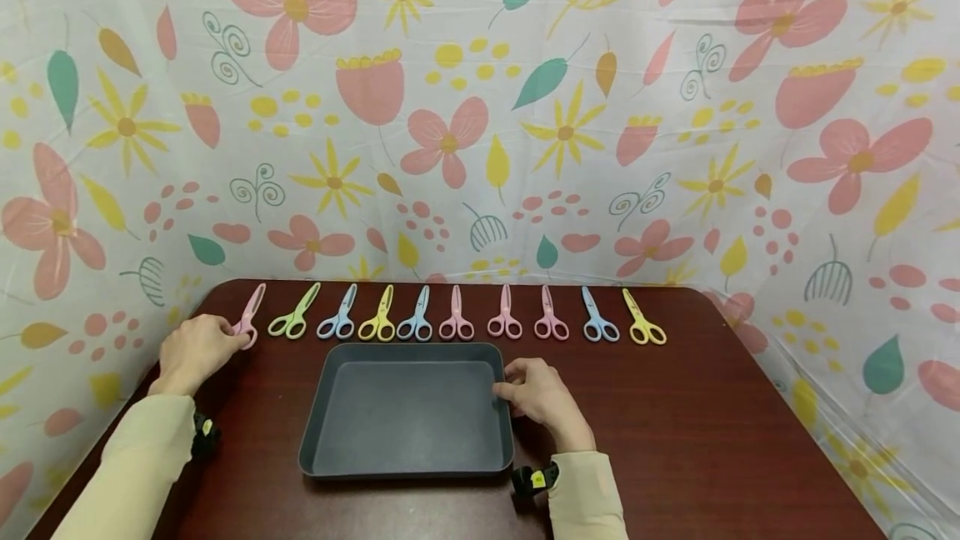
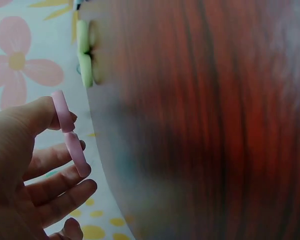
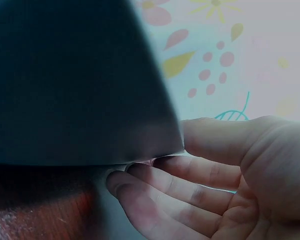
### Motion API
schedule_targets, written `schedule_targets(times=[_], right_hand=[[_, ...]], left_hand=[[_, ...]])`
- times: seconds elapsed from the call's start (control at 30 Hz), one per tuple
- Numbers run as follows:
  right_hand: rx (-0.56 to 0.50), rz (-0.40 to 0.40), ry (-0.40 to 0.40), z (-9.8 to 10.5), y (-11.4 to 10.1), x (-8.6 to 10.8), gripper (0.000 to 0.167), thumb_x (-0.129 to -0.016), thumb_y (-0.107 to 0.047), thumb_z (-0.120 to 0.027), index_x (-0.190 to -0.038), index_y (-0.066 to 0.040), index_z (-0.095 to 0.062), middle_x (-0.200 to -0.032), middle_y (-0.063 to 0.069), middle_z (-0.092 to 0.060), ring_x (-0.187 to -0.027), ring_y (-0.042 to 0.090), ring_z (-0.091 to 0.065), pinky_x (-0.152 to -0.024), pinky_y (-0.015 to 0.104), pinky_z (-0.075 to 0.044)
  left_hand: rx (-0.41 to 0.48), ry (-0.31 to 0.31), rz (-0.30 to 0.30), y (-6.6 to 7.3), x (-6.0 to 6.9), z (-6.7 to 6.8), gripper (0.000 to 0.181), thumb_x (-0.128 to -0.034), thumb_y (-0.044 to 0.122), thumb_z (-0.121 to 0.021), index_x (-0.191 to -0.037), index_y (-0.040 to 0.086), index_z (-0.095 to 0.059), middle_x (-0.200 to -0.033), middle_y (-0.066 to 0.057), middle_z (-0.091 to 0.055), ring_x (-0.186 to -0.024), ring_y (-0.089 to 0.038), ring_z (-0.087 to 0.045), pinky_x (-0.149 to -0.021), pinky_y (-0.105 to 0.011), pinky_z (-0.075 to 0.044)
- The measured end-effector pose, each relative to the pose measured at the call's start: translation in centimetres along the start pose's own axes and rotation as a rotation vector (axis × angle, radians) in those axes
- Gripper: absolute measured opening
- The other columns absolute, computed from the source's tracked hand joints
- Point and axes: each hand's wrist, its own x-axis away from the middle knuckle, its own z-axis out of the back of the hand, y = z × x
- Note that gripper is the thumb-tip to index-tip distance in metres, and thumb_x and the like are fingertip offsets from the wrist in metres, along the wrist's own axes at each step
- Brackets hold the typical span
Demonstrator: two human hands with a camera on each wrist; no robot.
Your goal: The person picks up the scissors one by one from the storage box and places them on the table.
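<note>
At the table's left end my left hand [image 1: 197, 348] pinches the handle of a pink pair of scissors [image 1: 247, 325], its blades pointing away. In the left wrist view the thumb lies on one handle loop [image 2: 63, 111], with the fingers behind. My right hand [image 1: 542, 394] grips the right wall of a dark grey rectangular tray [image 1: 405, 352]. The right wrist view shows the thumb at the tray's rim [image 3: 176, 125] and the fingers curled beneath it. Nothing lies inside the tray. Beside the pink pair lies a green pair of scissors [image 1: 294, 319].
Several more scissors in blue, yellow and pink, such as a blue pair [image 1: 337, 317] and a yellow pair [image 1: 643, 323], lie in a row along the back of the dark red-brown table [image 1: 712, 440]. A floral curtain [image 1: 480, 148] hangs behind and at both sides.
</note>
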Motion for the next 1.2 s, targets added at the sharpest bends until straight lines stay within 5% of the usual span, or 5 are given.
schedule_targets(times=[0.6, 0.93, 1.2], right_hand=[[-0.013, 0.001, -0.028, -0.1, 0.1, -0.1, 0.030, -0.087, -0.013, -0.073, -0.109, 0.005, -0.064, -0.079, 0.006, -0.065, -0.064, 0.021, -0.066, -0.061, 0.036, -0.056], [-0.032, 0.007, -0.038, -0.1, 0.4, 0.1, 0.030, -0.088, -0.013, -0.073, -0.110, 0.006, -0.064, -0.079, 0.007, -0.065, -0.064, 0.022, -0.067, -0.062, 0.037, -0.056], [-0.020, 0.004, -0.024, 0.0, 0.2, 0.2, 0.031, -0.087, -0.013, -0.074, -0.110, 0.006, -0.064, -0.080, 0.007, -0.065, -0.064, 0.021, -0.066, -0.062, 0.036, -0.056]], left_hand=[[-0.117, 0.029, -0.077, -0.9, -2.1, -0.5, 0.039, -0.0859, 0.031, -0.068, -0.054, 0.017, -0.050, -0.055, -0.001, -0.042, -0.056, -0.024, -0.046, -0.056, -0.043, -0.034], [-0.124, 0.044, -0.068, -0.7, -2.8, -1.0, 0.040, -0.0875, 0.023, -0.063, -0.052, 0.015, -0.046, -0.053, -0.002, -0.041, -0.054, -0.024, -0.046, -0.055, -0.044, -0.033], [-0.117, -0.003, -0.047, -0.2, -3.5, -1.6, 0.037, -0.0897, 0.025, -0.061, -0.055, 0.014, -0.051, -0.056, -0.004, -0.046, -0.058, -0.027, -0.049, -0.061, -0.049, -0.037]])
